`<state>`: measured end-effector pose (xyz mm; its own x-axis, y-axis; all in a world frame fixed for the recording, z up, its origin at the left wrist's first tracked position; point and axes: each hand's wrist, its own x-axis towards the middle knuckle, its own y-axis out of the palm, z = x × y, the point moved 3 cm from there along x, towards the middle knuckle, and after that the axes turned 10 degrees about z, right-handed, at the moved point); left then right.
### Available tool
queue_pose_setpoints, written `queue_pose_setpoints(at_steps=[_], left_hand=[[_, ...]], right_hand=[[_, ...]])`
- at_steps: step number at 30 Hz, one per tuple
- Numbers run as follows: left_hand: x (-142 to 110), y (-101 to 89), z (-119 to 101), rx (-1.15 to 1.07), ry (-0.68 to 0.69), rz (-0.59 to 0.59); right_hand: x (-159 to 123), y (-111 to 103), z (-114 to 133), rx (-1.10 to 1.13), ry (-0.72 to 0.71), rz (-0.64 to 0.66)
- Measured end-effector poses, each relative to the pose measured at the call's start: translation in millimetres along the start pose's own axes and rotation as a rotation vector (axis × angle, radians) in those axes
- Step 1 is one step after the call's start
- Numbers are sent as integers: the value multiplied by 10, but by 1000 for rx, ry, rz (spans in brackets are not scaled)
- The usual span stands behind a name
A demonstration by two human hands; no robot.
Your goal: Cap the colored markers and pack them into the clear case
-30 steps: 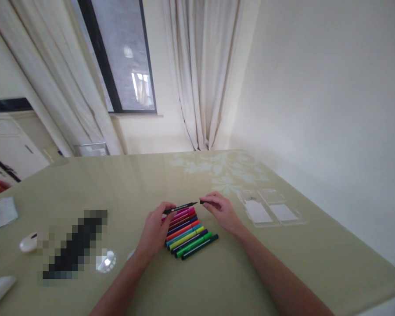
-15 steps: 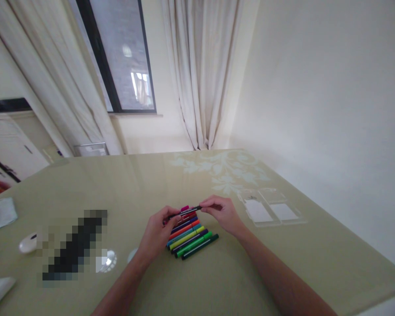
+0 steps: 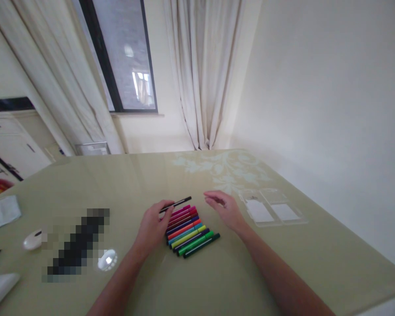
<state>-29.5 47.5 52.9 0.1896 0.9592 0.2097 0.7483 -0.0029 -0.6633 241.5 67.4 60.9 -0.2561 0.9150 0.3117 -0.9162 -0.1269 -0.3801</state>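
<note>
My left hand (image 3: 155, 223) is closed on a black marker (image 3: 181, 202), pinched near its left end at the far side of a row of markers. The row holds several colours side by side, from a pink marker (image 3: 184, 210) through an orange marker (image 3: 188, 228) and a yellow-green marker (image 3: 191, 236) to a dark green marker (image 3: 204, 245) nearest me. My left fingers cover some of the row's left ends. To the right of the black marker, my right hand (image 3: 224, 208) hovers apart from it, thumb and fingers slightly parted with nothing between them.
An open clear plastic case (image 3: 274, 218) with white inserts lies to the right on the table (image 3: 237, 281). At left are a white mouse (image 3: 33, 240), a pixelated dark object (image 3: 77, 245), a shiny round item (image 3: 107, 260) and a pale packet (image 3: 3, 213).
My right hand has let go of the black marker and drawn slightly away to the right. The marker, still in my left hand, has moved up and left, off the row.
</note>
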Motion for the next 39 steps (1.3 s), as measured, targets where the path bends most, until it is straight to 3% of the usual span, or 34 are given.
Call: queue_pose_setpoints(at_steps=[3, 6, 9, 11, 14, 17, 20, 22, 26, 39], left_hand=[[42, -50, 230, 125, -73, -64], [76, -23, 358, 189, -88, 2], [78, 27, 330, 296, -63, 63], [42, 72, 246, 371, -75, 72], [-82, 202, 25, 465, -47, 50], [-273, 460, -263, 519, 139, 99], [-460, 733, -490, 569, 345, 159], [-525, 849, -555, 601, 401, 172], [-494, 884, -510, 625, 337, 140], [-190, 613, -59, 612, 49, 109]], right_hand=[[50, -390, -211, -71, 83, -241], [39, -773, -408, -145, 200, -442], [-3, -1007, -490, -245, 270, -543], [-13, -1061, -494, -377, 310, -507], [-14, -1047, -482, -668, 378, -346], [-64, -1063, -477, -928, 504, -250], [-166, -1166, -472, -1067, 682, -257], [-230, -1240, -477, -1099, 789, -256], [-278, -1303, -523, -1068, 891, -190], [-188, -1167, -518, -1014, 791, -70]])
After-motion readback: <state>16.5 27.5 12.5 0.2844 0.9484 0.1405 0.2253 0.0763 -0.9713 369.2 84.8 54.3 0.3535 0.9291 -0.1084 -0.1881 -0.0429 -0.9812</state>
